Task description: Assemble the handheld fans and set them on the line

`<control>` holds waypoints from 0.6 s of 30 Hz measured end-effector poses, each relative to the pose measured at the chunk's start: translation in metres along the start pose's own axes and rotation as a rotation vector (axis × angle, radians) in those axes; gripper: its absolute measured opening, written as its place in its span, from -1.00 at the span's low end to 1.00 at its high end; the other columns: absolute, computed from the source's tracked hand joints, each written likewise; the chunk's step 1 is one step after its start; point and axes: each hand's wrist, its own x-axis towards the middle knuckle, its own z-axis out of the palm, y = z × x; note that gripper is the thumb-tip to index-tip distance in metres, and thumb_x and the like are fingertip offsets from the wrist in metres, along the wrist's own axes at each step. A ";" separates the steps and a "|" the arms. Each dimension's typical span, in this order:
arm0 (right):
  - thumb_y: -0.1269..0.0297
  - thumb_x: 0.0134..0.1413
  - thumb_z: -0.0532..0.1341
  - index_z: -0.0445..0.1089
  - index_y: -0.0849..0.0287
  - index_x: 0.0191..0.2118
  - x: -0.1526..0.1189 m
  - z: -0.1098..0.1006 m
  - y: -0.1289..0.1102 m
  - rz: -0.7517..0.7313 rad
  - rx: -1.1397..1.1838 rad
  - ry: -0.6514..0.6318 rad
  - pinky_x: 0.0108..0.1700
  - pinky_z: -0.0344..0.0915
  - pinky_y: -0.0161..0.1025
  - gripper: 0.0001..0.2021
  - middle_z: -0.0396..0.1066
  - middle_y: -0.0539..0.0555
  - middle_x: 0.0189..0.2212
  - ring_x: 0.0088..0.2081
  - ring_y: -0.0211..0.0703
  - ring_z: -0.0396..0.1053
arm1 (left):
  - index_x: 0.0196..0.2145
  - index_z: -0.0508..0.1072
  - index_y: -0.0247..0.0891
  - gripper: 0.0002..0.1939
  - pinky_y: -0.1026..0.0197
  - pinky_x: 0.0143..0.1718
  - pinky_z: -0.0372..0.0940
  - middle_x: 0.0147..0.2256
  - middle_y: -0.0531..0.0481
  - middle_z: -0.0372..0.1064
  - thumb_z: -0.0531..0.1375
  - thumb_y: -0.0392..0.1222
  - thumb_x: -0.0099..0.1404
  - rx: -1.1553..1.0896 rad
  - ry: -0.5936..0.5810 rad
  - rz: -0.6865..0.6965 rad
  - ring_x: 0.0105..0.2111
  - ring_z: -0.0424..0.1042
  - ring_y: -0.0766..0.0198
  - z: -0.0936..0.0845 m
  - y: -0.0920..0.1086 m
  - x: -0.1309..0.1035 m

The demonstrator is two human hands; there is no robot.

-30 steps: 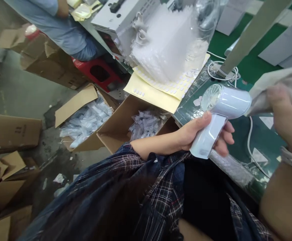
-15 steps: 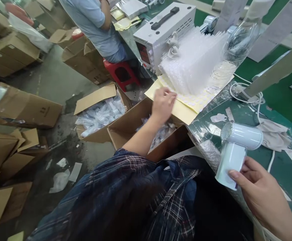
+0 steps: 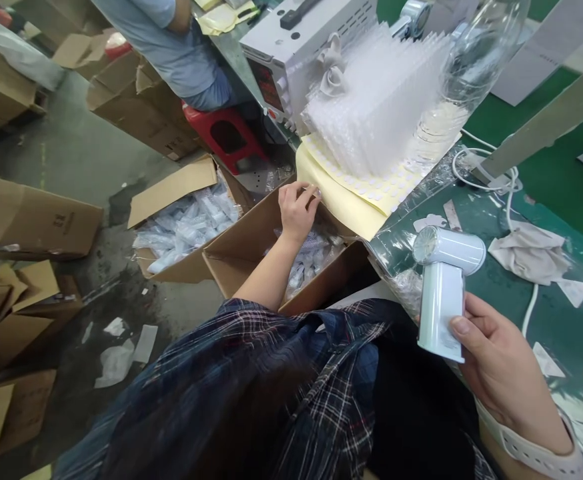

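Here, the right hand (image 3: 504, 363) grips one device (image 3: 441, 293); left hand (image 3: 299, 212), grip unclear, touches one yellow sheet (image 3: 344, 195).

Right hand (image 3: 504, 367) holding blue device (image 3: 441, 307), left hand (image 3: 297, 212) at yellow sheet (image 3: 344, 200)

Cloth (image 3: 529, 253) set down, sheet (image 3: 344, 200) apparently curled

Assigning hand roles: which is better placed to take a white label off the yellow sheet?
Probably left: the left hand is at the yellow sheet; the right hand holds the pale-blue device, farther away.
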 end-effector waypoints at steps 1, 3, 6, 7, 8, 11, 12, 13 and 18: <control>-0.03 -0.18 0.61 0.62 0.10 -0.10 -0.001 0.001 -0.001 -0.007 0.008 -0.005 -0.41 0.56 -0.18 -0.49 0.67 0.21 -0.26 -0.37 0.09 0.62 | 0.07 0.61 -0.26 -0.71 -0.02 0.27 0.25 0.09 -0.25 0.44 0.23 -0.15 0.47 -0.033 0.019 -0.017 0.12 0.31 -0.01 0.005 0.002 -0.001; -0.02 -0.15 0.61 0.62 0.11 -0.08 -0.002 0.002 -0.001 -0.027 0.025 -0.016 -0.41 0.54 -0.23 -0.49 0.66 0.20 -0.27 -0.38 0.03 0.61 | 0.10 0.57 -0.32 -0.67 -0.01 0.29 0.25 0.10 -0.26 0.42 0.25 -0.24 0.42 -0.103 0.051 -0.044 0.13 0.33 0.01 0.012 0.007 -0.003; -0.01 -0.08 0.60 0.62 0.11 -0.06 -0.002 0.004 -0.001 -0.063 0.050 -0.032 -0.40 0.52 -0.28 -0.52 0.66 0.17 -0.28 -0.39 -0.04 0.60 | 0.09 0.55 -0.36 -0.65 0.01 0.31 0.24 0.09 -0.26 0.41 0.26 -0.32 0.36 -0.158 0.090 -0.084 0.14 0.35 0.02 0.018 0.015 -0.004; 0.00 -0.06 0.59 0.62 0.12 -0.06 -0.002 0.004 -0.001 -0.074 0.055 -0.040 -0.40 0.52 -0.29 -0.53 0.65 0.16 -0.29 -0.39 -0.05 0.60 | 0.06 0.56 -0.36 -0.67 0.01 0.30 0.24 0.08 -0.26 0.41 0.26 -0.33 0.35 -0.155 0.099 -0.099 0.14 0.35 0.01 0.019 0.017 -0.003; 0.01 -0.04 0.58 0.61 0.12 -0.06 -0.002 0.005 0.000 -0.084 0.056 -0.048 -0.40 0.51 -0.30 -0.54 0.65 0.15 -0.29 -0.39 -0.05 0.60 | 0.03 0.56 -0.35 -0.70 0.00 0.30 0.24 0.08 -0.26 0.40 0.25 -0.34 0.35 -0.141 0.105 -0.112 0.14 0.35 0.00 0.019 0.020 -0.002; 0.01 0.00 0.56 0.61 0.11 -0.03 -0.004 0.005 0.001 -0.107 0.042 -0.064 -0.39 0.52 -0.30 -0.55 0.65 0.14 -0.26 -0.35 -0.04 0.61 | -0.11 0.56 -0.31 -0.82 -0.09 0.32 0.20 0.07 -0.28 0.40 0.23 -0.34 0.34 -0.069 0.104 -0.138 0.15 0.33 -0.05 0.017 0.028 0.000; 0.01 0.01 0.56 0.60 0.10 -0.01 -0.005 0.004 0.002 -0.111 0.033 -0.064 -0.38 0.53 -0.29 -0.54 0.65 0.15 -0.24 -0.34 -0.03 0.62 | -0.15 0.54 -0.30 -0.86 -0.12 0.32 0.18 0.07 -0.29 0.40 0.22 -0.34 0.34 -0.048 0.099 -0.144 0.15 0.33 -0.07 0.016 0.030 0.001; 0.00 0.02 0.56 0.60 0.10 0.00 -0.006 0.003 0.003 -0.116 0.024 -0.061 -0.38 0.54 -0.28 -0.53 0.66 0.15 -0.21 -0.32 -0.02 0.62 | -0.19 0.52 -0.29 -0.90 -0.14 0.32 0.18 0.06 -0.29 0.40 0.22 -0.34 0.34 -0.031 0.093 -0.148 0.14 0.33 -0.08 0.015 0.031 0.001; -0.03 0.03 0.55 0.58 0.12 0.03 -0.011 -0.003 0.007 -0.138 -0.045 -0.037 -0.33 0.57 -0.26 -0.49 0.66 0.20 -0.13 -0.23 0.03 0.63 | -0.32 0.46 -0.25 -0.96 -0.13 0.24 0.26 -0.02 -0.26 0.39 0.25 -0.33 0.29 -0.023 0.060 -0.105 0.07 0.35 -0.07 0.000 0.025 0.008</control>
